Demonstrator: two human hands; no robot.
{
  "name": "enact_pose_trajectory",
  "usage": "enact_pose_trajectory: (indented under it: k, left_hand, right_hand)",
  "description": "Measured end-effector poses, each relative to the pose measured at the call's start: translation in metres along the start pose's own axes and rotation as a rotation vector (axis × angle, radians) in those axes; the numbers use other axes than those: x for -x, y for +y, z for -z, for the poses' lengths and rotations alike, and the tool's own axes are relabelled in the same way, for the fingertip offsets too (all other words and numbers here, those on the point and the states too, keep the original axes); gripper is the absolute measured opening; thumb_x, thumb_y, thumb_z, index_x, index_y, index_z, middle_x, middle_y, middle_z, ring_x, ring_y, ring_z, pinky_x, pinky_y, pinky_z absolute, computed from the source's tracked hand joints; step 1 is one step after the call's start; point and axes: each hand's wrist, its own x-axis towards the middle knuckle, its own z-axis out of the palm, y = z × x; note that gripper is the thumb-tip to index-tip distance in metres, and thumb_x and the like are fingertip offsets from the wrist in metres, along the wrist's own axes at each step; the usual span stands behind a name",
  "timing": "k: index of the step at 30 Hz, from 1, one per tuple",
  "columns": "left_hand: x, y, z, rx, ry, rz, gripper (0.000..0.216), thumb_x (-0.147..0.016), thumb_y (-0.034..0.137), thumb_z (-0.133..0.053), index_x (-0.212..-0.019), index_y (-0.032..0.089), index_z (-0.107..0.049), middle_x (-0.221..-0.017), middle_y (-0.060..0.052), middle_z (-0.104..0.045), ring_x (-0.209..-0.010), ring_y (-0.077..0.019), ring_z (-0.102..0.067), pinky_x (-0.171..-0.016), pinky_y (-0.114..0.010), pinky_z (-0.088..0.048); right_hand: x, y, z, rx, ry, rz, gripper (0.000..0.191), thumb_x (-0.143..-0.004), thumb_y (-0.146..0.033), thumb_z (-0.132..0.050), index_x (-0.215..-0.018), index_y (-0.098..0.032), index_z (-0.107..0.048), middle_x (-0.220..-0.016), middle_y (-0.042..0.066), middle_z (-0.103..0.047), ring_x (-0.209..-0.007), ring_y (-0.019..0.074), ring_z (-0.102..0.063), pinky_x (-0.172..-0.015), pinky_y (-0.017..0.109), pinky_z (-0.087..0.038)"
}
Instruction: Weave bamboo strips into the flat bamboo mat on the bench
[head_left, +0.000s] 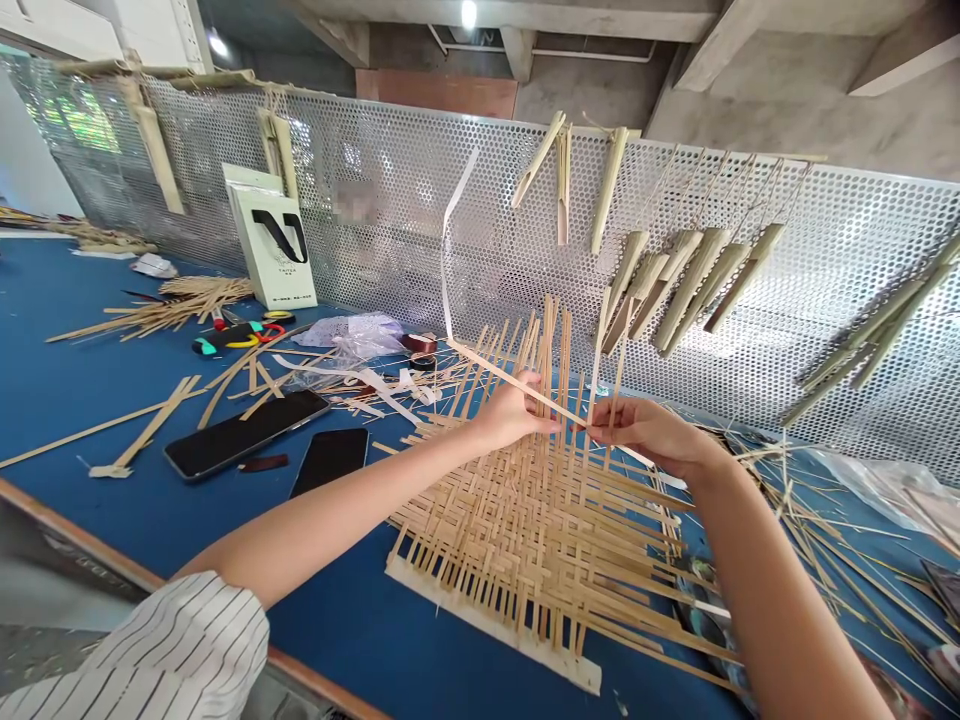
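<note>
A partly woven bamboo mat (517,530) lies on the blue table, its near edge fixed along a pale strip (487,625). At its far side several loose bamboo strips (553,345) stand bent upward. My left hand (514,412) is closed around some of these at the weave's far edge. A slanting bamboo strip (517,380) crosses in front of the raised ones. Its right end meets my right hand (649,432), which pinches there with thumb and fingers; upright strips pass close by those fingertips. A thin white strip (448,240) rises from the slanting strip's left end.
Two phones (247,432), pliers (232,337), a plastic bag (349,335) and a paper box (274,240) lie or stand to the left. Loose bamboo strips (817,540) are scattered right. Behind stands a perforated metal screen (390,200) with hanging bamboo pieces (694,285).
</note>
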Motion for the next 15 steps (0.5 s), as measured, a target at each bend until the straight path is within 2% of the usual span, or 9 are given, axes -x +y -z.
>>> enact_pose_trajectory:
  k: [6,11,15]
  left_hand:
    - [0.004,0.009,-0.007,0.126,0.014,0.036,0.039,-0.060,0.003,-0.068,-0.093,0.013,-0.050,-0.073,-0.002,-0.060,-0.065,-0.0111,-0.059,-0.060,-0.027,-0.048]
    - [0.006,0.012,-0.008,0.087,0.029,0.015,0.030,-0.060,0.005,-0.067,-0.083,0.014,-0.051,-0.069,0.000,-0.060,-0.065,-0.0111,-0.059,-0.061,-0.027,-0.047]
    - [0.006,0.009,-0.008,0.082,0.033,0.001,0.029,-0.060,0.007,-0.067,-0.083,0.014,-0.051,-0.072,0.000,-0.061,-0.070,-0.0128,-0.060,-0.066,-0.029,-0.048]
  right_hand:
    - [0.002,-0.003,0.000,0.012,0.001,-0.005,0.030,-0.050,-0.034,-0.077,-0.070,-0.018,-0.061,-0.069,0.000,-0.060,-0.065,0.0134,-0.054,-0.066,0.028,-0.041]
    - [0.003,-0.004,0.001,-0.013,-0.020,-0.011,0.025,-0.055,-0.029,-0.075,-0.075,-0.019,-0.064,-0.074,0.001,-0.064,-0.069,0.0145,-0.056,-0.070,0.029,-0.041]
    - [0.002,-0.004,0.001,-0.014,-0.021,-0.016,0.022,-0.058,-0.028,-0.072,-0.078,-0.021,-0.065,-0.076,0.000,-0.064,-0.070,0.0145,-0.056,-0.071,0.030,-0.041]
